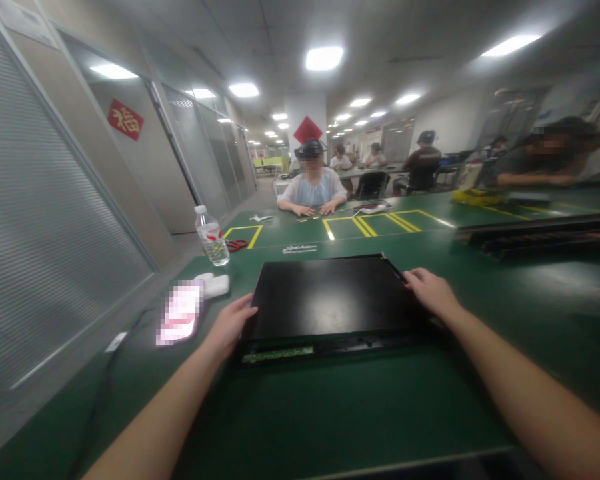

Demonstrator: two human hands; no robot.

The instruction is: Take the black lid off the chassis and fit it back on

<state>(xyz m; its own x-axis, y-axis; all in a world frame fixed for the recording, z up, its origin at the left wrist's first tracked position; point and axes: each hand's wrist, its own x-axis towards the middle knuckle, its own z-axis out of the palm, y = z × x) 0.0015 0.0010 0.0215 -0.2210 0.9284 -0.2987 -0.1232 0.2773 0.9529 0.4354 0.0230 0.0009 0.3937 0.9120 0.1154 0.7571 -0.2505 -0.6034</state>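
Observation:
A black flat display panel (325,300) lies in front of me, just over or on the green table. Along its near edge runs a dark strip with a narrow green circuit board (277,355) on the left. My left hand (233,323) grips the panel's left side, fingers against the edge. On the opposite side, my right hand (430,290) has its fingers closed around the right edge. The undersides of both grips are hidden. Whether the panel rests fully on the table or is slightly raised, I cannot tell.
Left of the panel are a lit phone (180,312), a white case (215,285), a water bottle (212,237) and red-handled scissors (237,245). Across the green table (350,413) sits a person (311,183) with both hands on the surface. Dark long parts (540,237) lie at right.

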